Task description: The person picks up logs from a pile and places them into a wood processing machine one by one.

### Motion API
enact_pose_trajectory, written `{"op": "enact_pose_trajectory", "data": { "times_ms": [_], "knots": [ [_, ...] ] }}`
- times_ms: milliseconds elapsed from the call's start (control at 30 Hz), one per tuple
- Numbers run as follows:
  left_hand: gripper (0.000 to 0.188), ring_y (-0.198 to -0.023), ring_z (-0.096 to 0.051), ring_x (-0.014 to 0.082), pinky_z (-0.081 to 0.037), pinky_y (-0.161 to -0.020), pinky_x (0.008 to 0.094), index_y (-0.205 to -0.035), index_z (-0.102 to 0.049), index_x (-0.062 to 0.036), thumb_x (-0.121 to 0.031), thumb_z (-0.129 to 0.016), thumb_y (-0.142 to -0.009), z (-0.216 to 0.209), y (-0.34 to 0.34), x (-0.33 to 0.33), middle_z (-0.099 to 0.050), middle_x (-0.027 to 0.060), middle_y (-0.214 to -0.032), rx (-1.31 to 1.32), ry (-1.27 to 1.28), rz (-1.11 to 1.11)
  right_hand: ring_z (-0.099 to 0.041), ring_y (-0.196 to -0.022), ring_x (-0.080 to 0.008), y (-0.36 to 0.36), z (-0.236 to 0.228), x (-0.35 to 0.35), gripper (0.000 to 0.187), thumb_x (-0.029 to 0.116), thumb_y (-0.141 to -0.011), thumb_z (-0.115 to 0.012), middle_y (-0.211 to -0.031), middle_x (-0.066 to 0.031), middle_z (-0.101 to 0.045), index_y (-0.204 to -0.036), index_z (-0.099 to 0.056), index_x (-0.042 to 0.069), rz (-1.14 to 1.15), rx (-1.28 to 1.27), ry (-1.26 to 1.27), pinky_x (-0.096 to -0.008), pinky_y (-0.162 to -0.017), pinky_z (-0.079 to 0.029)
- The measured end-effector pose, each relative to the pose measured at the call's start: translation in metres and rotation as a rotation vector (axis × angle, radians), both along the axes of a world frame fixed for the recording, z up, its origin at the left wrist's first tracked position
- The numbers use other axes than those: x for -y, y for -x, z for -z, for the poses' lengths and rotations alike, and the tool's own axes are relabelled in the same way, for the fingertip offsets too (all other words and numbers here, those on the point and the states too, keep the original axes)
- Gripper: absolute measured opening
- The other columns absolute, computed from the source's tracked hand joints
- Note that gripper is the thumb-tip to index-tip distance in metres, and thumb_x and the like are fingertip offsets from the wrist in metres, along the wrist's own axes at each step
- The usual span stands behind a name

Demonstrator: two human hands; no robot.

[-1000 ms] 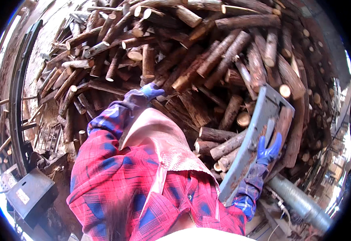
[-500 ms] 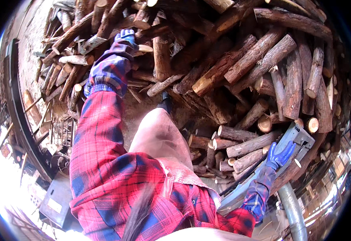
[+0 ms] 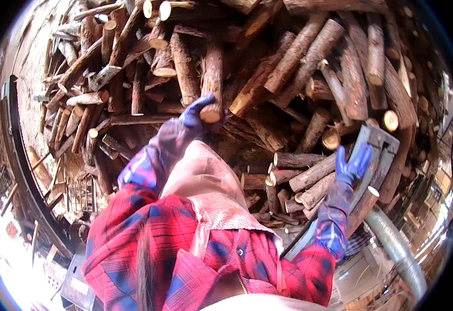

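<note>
My left hand (image 3: 199, 112), in a blue glove, is closed round the near end of a thick bark-covered log (image 3: 213, 70). That log's far part rests among the heaped logs. On the right, my right hand (image 3: 353, 165), gloved in blue too, is held open with its fingers spread. It is over or beside a grey-blue metal beam (image 3: 378, 136); whether the palm touches the metal I cannot tell. Just nearer than that hand, a cut log (image 3: 362, 210) lies along the beam.
A large heap of logs (image 3: 294, 62) fills the far side. Shorter pieces (image 3: 314, 173) are stacked left of the beam. A silvery duct (image 3: 396, 249) runs at the near right. A dark metal rail (image 3: 16, 140) and a grey box (image 3: 77, 282) stand at the left.
My left hand has come back toward me and to the right, from the far-left logs, and taken hold of a log's end. My right hand stays open by the beam. The view has shifted.
</note>
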State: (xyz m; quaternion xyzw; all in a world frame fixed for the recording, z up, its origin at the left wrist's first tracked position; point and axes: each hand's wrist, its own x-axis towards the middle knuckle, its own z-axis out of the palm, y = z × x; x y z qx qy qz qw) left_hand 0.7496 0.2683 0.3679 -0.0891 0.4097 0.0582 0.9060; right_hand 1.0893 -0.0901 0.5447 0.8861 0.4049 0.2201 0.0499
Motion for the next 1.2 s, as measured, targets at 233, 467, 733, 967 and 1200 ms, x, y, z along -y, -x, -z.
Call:
{"op": "enact_pose_trajectory", "data": {
  "times_ms": [233,467,733,967,1200],
  "knots": [
    [0.049,-0.096,-0.067,0.0239,-0.054,-0.080,0.0400,-0.123,-0.058,-0.0047,-0.045,-0.060,-0.095,-0.112,0.042,0.152,-0.068,0.0100,-0.104,0.140,-0.398,0.671,-0.035,-0.142,-0.0372,0.162,0.081,-0.060,0.102,0.046,-0.079,-0.081,-0.151,-0.0241,-0.039,-0.151,-0.029,-0.002,-0.041,-1.263,-0.922,-0.0480,-0.115,-0.031],
    [0.069,-0.101,-0.060,0.0169,-0.050,-0.085,0.0311,-0.141,-0.043,-0.0018,-0.031,-0.073,-0.087,-0.190,-0.016,0.287,-0.061,0.0065,-0.117,0.491,-1.044,0.738,-0.067,-0.081,-0.0191,0.165,0.023,0.001,0.061,0.020,-0.084,-0.079,-0.104,-0.0096,-0.065,-0.134,-0.048,0.006,-0.072,-1.728,-1.633,-0.0332,-0.073,-0.057],
    [0.064,-0.091,-0.065,0.0137,-0.055,-0.082,0.0291,-0.142,-0.042,-0.0015,-0.022,-0.074,-0.091,-0.220,-0.056,0.373,-0.067,0.0096,-0.106,0.555,-1.432,0.737,-0.059,-0.118,-0.0279,-0.006,-0.130,0.160,0.094,0.030,-0.069,-0.091,-0.131,-0.0187,-0.059,-0.143,-0.042,0.001,-0.359,-1.024,-1.247,-0.0383,-0.101,-0.048],
    [0.064,-0.101,-0.062,0.0143,-0.053,-0.088,0.0303,-0.143,-0.044,-0.0031,-0.029,-0.073,-0.093,-0.191,-0.036,0.364,-0.067,0.0084,-0.110,0.358,-1.538,0.988,-0.052,-0.127,-0.0455,-0.089,-0.093,0.220,0.102,0.053,-0.070,-0.082,-0.137,-0.0284,-0.054,-0.153,-0.033,0.019,0.380,-0.507,-0.270,-0.0498,-0.107,-0.043],
    [0.076,-0.109,-0.063,0.0219,-0.053,-0.092,0.0340,-0.145,-0.041,0.0003,-0.041,-0.074,-0.090,-0.150,-0.005,0.305,-0.064,0.0165,-0.123,0.095,-1.372,0.967,-0.055,-0.123,-0.0453,-0.094,-0.045,0.283,0.096,0.053,-0.077,-0.075,-0.136,-0.0271,-0.055,-0.155,-0.029,0.019,0.268,-0.537,-0.233,-0.0497,-0.105,-0.044]
  ]
}}
